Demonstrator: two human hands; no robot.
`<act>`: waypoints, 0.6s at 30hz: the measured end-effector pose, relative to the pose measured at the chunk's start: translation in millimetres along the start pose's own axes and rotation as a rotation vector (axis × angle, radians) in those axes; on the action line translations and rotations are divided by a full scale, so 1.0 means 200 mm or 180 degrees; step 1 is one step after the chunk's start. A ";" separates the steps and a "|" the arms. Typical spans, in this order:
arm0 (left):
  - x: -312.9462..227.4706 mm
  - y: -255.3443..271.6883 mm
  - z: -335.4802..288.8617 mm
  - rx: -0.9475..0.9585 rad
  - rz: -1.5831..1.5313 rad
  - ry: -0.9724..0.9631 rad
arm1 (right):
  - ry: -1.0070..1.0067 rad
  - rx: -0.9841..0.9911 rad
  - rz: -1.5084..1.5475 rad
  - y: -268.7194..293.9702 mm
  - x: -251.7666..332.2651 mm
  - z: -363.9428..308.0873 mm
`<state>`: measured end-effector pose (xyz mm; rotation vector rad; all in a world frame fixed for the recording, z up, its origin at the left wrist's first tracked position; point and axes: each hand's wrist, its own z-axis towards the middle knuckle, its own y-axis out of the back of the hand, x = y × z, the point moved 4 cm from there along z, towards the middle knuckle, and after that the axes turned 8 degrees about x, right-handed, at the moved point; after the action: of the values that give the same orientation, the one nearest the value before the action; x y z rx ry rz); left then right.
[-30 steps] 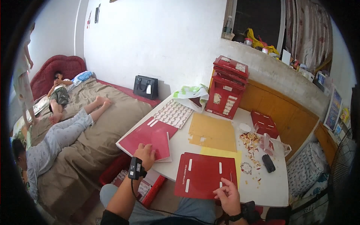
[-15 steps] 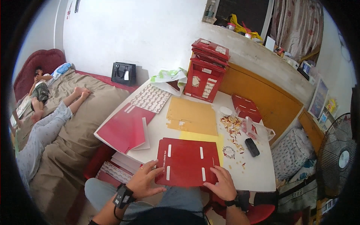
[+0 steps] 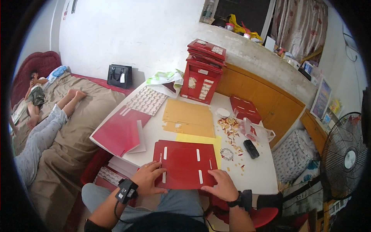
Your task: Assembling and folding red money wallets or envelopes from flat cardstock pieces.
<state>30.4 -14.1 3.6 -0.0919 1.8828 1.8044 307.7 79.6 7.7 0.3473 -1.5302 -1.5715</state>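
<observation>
Red die-cut card sheet, flat on the near edge of white table, pinned at both lower corners. Left hand spread open, fingers pressed on the sheet's near-left corner, nothing clasped. Right hand likewise flat, palm down on the near-right corner. Further left, stack of red folded sheets. Behind, yellow sheets; beyond them, pile of red boxes. Off right, paper scraps and black remote.
</observation>
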 end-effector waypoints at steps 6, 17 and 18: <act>0.01 -0.04 0.12 -0.0097 0.0393 -0.0036 | -0.1059 -0.0040 0.1262 -0.01 -0.21 0.12; 0.03 -0.08 0.13 -0.0088 0.0366 0.0005 | -0.1547 0.0049 0.0833 0.02 -0.46 0.29; 0.03 -0.08 0.13 -0.0133 0.0394 -0.0027 | -0.1565 0.0193 0.0651 0.02 -0.47 0.31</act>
<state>40.1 11.4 -13.8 0.0178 1.8821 1.9232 318.4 190.3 -11.7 -0.1768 -1.9179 -1.5161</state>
